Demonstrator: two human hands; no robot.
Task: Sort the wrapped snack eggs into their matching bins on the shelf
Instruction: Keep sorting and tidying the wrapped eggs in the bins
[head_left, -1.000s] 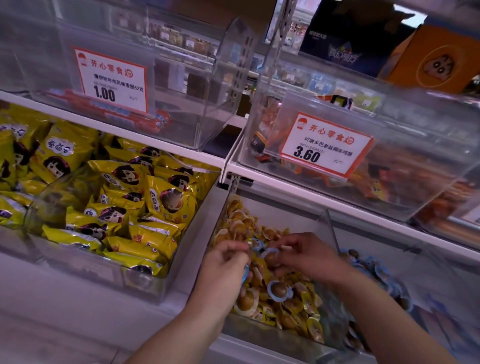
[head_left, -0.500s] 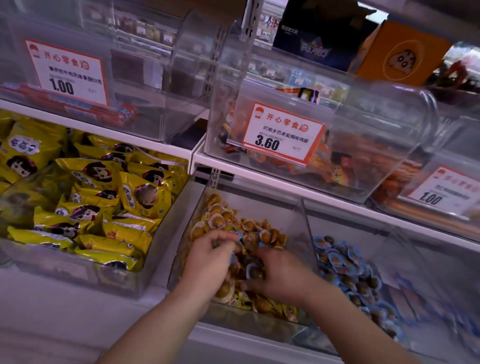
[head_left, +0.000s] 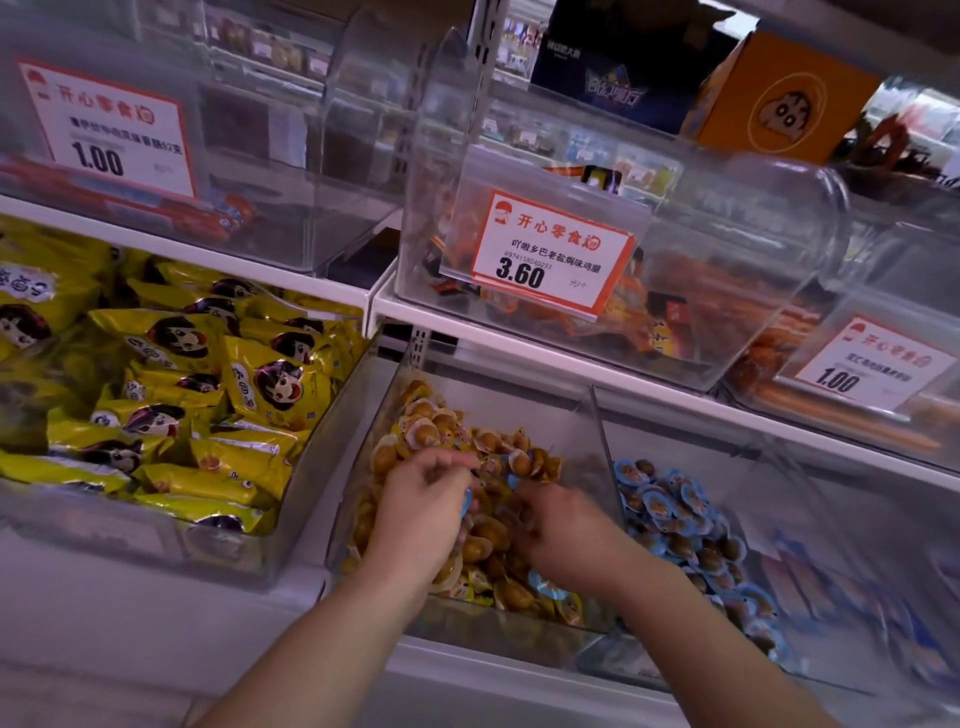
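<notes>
Both hands working in yellow bin (head_left: 358, 467), mid-sort.
Left hand (head_left: 421, 512) curling fingers, pinching blue egg (head_left: 466, 503) at fingertips.
Right hand (head_left: 563, 525) lying palm-down on pile, fingers bent into eggs; cannot tell if gripping anything.
Yellow eggs (head_left: 426, 431) filling most of that bin; blue strays still mixing in: some between the hands near (head_left: 514, 470), another by front wall at (head_left: 543, 579).
Blue bin (head_left: 602, 415) sitting just right, sharing clear divider; blue eggs (head_left: 670, 501) piling there, looking uniform, though blur hiding far right.
Judging roughly half done or better: blue bin looking clean, yellow bin still needing several blues pulled out and carried across divider. Possibly more buried under top layer, not visible.
Further left, yellow packs (head_left: 208, 395) filling separate bin, not involved.
Above, shelf (head_left: 519, 338) carrying clear bins with price tag (head_left: 550, 254) reading 3.60, other tags reading 1.00 on either side.
</notes>
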